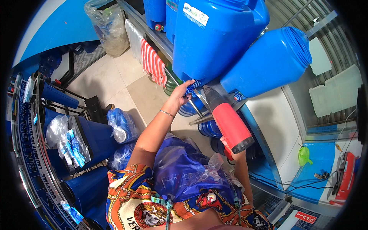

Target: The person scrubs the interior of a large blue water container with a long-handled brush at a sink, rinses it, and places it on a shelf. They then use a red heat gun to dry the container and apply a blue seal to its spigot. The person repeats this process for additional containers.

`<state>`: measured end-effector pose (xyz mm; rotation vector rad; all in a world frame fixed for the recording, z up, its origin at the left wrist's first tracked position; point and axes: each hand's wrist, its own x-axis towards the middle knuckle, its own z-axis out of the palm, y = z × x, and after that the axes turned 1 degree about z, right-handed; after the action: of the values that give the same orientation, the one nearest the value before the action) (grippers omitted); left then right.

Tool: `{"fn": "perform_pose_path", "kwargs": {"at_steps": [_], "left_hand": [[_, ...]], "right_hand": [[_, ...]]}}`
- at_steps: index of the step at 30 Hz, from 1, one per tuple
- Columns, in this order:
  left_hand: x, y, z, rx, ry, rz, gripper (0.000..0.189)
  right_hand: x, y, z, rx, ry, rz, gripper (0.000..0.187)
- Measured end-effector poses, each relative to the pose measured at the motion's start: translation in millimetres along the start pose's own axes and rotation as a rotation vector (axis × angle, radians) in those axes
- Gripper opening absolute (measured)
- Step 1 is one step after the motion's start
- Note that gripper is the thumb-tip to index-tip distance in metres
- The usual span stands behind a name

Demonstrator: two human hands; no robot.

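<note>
My left hand (181,93) grips a blue-patterned plastic seal (193,88) at the spigot, low on the upright blue water jug (210,40). The fingers hide part of the spigot. In my right hand (230,148) is a red heat gun (232,125), held by its handle. Its dark nozzle (207,91) points toward the seal from the right, slightly apart from it. A second blue jug (267,63) leans to the right, its threaded neck uncovered. A similar patterned seal covers its spigot (238,96).
The jugs stand on a metal stand (198,119) with a red-striped cloth (152,61) over its rail. Blue bins (97,138) and bagged containers (122,126) crowd the left. Black cables (304,187) run along the right. A clear plastic bag (110,31) stands at the back left.
</note>
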<state>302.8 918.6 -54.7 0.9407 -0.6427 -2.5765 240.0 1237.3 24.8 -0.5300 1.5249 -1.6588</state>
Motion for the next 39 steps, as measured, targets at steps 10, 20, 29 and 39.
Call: {"fn": "perform_pose_path", "kwargs": {"at_steps": [10,20,29,39], "left_hand": [[6,-1,6,0.101,0.095,0.041,0.018],[8,-3,4,0.165,0.009,0.004,0.025],[8,26,-48,0.072,-0.558,-0.398,0.040],[15,30,-57,0.278,-0.696,-0.421,0.076]], "right_hand": [[0,5,0,-0.448,-0.076,-0.282,0.025],[-15,26,25,-0.718,0.078,-0.286,0.021],[-44,69,78,-1.107,0.377,-0.377,0.029],[-41,33,197,-0.875,0.530,-0.260,0.043]]}}
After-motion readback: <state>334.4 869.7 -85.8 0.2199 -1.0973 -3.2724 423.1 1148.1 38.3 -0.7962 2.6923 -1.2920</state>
